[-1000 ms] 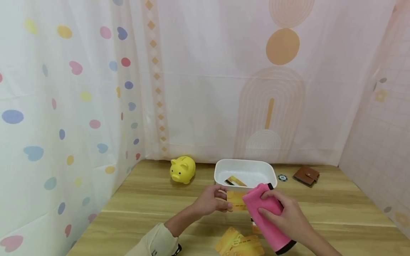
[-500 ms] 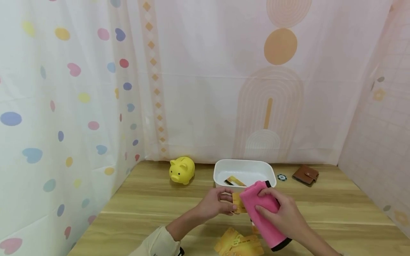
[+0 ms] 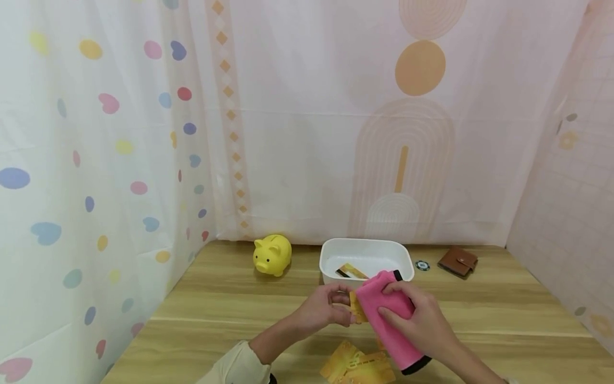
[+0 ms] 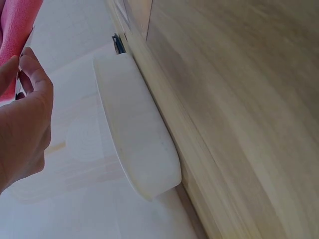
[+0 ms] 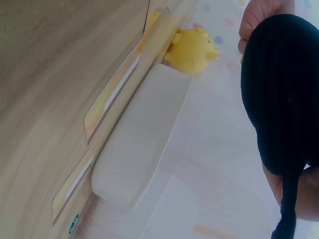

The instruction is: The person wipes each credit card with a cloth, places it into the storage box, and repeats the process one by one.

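Note:
My left hand point(image 3: 343, 310) pinches a gold card point(image 3: 355, 307) by its left end, just above the wooden table point(image 3: 216, 314). A pink cloth point(image 3: 384, 312) with a black edge is gripped by my right hand point(image 3: 400, 312) and laid over the card, hiding most of it. In the left wrist view my left hand point(image 4: 22, 119) is beside the pink cloth point(image 4: 15, 27). The cloth's black side point(image 5: 279, 94) fills the right of the right wrist view. Just behind the hands stands a white tub point(image 3: 366, 255) with one gold card point(image 3: 352, 272) inside.
A yellow piggy bank point(image 3: 272, 255) stands left of the tub. A poker chip point(image 3: 422, 265) and a brown wallet point(image 3: 458, 261) lie to the tub's right. Several gold cards point(image 3: 357, 367) lie at the table's near edge. Patterned curtains hang on all sides.
The right hand has slid the pink cloth leftward over the gold card, so less of the card shows. The left hand keeps its pinch on the card.

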The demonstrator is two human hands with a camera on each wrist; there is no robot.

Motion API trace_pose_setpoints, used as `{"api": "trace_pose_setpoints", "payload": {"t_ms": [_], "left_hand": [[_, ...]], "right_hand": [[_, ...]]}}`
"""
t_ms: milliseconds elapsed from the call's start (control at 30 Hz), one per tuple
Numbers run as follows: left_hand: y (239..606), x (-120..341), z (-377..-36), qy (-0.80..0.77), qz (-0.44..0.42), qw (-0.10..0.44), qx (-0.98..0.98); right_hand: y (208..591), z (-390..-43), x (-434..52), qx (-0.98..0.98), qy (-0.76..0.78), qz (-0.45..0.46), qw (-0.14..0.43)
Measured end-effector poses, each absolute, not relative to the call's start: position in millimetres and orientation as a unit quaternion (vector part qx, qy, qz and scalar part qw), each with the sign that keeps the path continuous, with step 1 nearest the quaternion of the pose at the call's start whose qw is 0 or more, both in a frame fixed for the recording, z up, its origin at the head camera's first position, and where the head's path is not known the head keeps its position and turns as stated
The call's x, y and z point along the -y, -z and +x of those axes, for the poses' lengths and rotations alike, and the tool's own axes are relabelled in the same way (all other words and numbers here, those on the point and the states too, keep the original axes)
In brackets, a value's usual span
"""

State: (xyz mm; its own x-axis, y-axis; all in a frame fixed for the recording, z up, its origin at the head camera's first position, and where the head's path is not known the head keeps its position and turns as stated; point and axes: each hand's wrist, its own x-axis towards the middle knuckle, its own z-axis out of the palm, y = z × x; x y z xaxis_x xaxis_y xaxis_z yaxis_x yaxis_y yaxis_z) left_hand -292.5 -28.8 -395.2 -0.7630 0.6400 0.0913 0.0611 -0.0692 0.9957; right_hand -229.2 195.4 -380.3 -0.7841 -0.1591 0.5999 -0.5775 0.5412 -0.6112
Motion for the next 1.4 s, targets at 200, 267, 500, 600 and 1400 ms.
{"api": "trace_pose_setpoints", "payload": {"t_ms": [200,267,500,600,1400], "left_hand": [[395.0,27.3,-291.5,-0.682,0.279,0.213,-0.642],[394.8,26.8,-291.0,-0.683,0.283,0.217,-0.638],[394.0,26.1,-290.1,-0.687,0.290,0.226,-0.626],[393.8,26.3,-289.7,-0.689,0.291,0.223,-0.626],[396.9,23.8,-289.2,-0.689,0.287,0.204,-0.634]], "right_hand": [[379.3,-229.8,-192.8,0.838,-0.424,0.230,0.255],[379.2,-229.4,-191.7,0.838,-0.421,0.235,0.256],[380.3,-229.5,-188.2,0.839,-0.400,0.249,0.273],[381.4,-229.5,-186.2,0.843,-0.379,0.249,0.289],[383.4,-225.7,-183.3,0.859,-0.318,0.220,0.337]]}}
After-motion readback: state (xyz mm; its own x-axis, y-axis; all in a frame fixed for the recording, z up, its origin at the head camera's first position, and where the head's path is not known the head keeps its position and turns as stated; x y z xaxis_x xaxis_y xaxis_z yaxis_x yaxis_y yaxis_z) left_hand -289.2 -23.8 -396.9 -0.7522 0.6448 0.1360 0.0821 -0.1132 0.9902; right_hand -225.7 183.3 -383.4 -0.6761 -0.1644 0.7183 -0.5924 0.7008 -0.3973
